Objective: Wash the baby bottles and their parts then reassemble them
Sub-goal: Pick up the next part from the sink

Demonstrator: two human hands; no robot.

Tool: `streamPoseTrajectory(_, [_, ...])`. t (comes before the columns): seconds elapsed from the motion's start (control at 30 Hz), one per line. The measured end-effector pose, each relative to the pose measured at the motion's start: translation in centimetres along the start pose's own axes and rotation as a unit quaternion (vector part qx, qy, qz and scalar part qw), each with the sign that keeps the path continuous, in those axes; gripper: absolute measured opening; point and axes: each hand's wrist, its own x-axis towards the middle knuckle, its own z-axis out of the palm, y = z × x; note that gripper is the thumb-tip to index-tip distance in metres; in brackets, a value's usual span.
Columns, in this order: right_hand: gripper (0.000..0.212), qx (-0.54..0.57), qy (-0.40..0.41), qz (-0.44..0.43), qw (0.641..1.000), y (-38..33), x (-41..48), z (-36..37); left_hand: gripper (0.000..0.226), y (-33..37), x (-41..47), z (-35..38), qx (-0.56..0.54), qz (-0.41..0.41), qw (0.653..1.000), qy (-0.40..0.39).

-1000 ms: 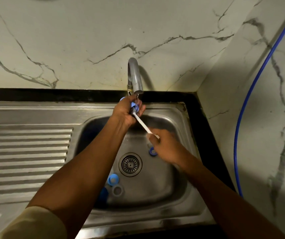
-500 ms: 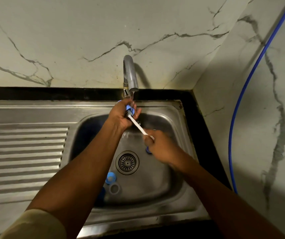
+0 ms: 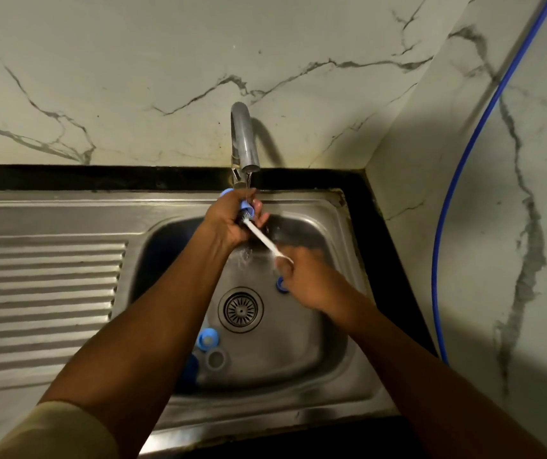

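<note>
Home kitchen, steel sink [image 3: 66, 213], tap [image 3: 244, 137], marble wall [image 3: 133, 77]

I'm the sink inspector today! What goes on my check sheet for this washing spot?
Surface: steel sink, ribbed drainboard on its left; tap running.
Job's things: blue part under the tap, brush head against it; blue cap, grey ring and blue ring lie in the basin.
Clutter: nothing seen.
Hands: left hand grips the blue part; right hand holds the brush handle.
Cables: blue hose down the right wall.
Surroundings: marble wall.
</note>
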Motion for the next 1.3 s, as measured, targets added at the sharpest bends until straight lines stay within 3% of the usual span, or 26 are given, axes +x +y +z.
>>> streamPoseTrajectory(0.03, [0.037,-0.165,0.041,-0.018,0.985,0.4,0.2,0.4,0.017,-0.4,0.3,0.3,0.029,0.006,0.999,0.019])
streamPoseTrajectory(0.07, [0.045,-0.248,0.077,-0.023,0.965,0.5,0.2,0.9,0.018,-0.8,0.5,0.6,0.050,0.013,0.998,0.031])
streamPoseTrajectory(0.13, [0.056,-0.272,0.112,-0.028,0.955,0.2,-0.2,1.8,0.014,-1.1,1.1,0.7,0.057,0.021,0.997,0.051])
streamPoseTrajectory(0.2, [0.050,-0.229,0.117,-0.042,0.965,0.2,-0.4,2.3,0.008,-1.0,1.2,0.0,0.027,0.033,0.996,0.074])
streamPoseTrajectory(0.27, [0.039,-0.119,0.102,-0.039,0.987,0.6,-1.1,2.3,0.006,-0.7,1.3,-1.1,0.011,0.062,0.994,0.086])
streamPoseTrajectory(0.33, [0.033,0.027,0.080,-0.013,0.996,0.6,-1.6,1.8,0.023,-0.4,1.2,-2.1,0.012,0.062,0.996,0.064])
streamPoseTrajectory(0.43, [0.025,0.223,0.077,0.045,0.971,0.1,-2.4,1.4,0.029,0.2,0.8,-2.4,-0.027,0.020,0.999,-0.004])
streamPoseTrajectory(0.5, [0.022,0.280,0.065,0.058,0.956,-0.8,-2.5,1.3,0.024,-0.1,0.4,-2.2,-0.020,0.009,0.999,-0.037])
streamPoseTrajectory(0.63, [0.019,0.324,0.069,0.054,0.942,-2.5,-0.5,0.4,0.027,-1.5,-0.6,-1.5,-0.021,-0.007,0.994,-0.107])
streamPoseTrajectory(0.77, [0.024,0.309,0.046,0.051,0.948,-3.4,-0.8,0.7,0.030,-1.1,-0.8,-1.6,-0.085,0.026,0.994,-0.059])
streamPoseTrajectory(0.9, [0.025,0.267,0.020,0.050,0.962,-3.7,-2.8,2.3,0.034,-0.8,-0.1,-2.4,-0.019,0.053,0.998,0.016])
streamPoseTrajectory(1.0, [0.027,0.295,0.056,0.086,0.950,-3.7,-0.5,1.4,0.034,-2.2,-0.5,-1.7,-0.003,0.053,0.998,-0.020])
streamPoseTrajectory(1.13, [0.031,0.288,0.020,0.056,0.956,-4.0,-2.0,1.8,0.024,-1.0,0.0,-2.2,-0.001,0.088,0.996,-0.026])
streamPoseTrajectory(1.2, [0.026,0.277,0.015,0.046,0.960,-3.8,-2.8,2.2,0.031,-0.7,0.4,-2.7,-0.016,0.082,0.996,-0.019])
streamPoseTrajectory(1.3, [0.021,0.294,0.067,0.090,0.949,-3.4,-0.6,1.8,0.026,-1.9,-0.5,-1.7,0.000,0.061,0.997,-0.041])
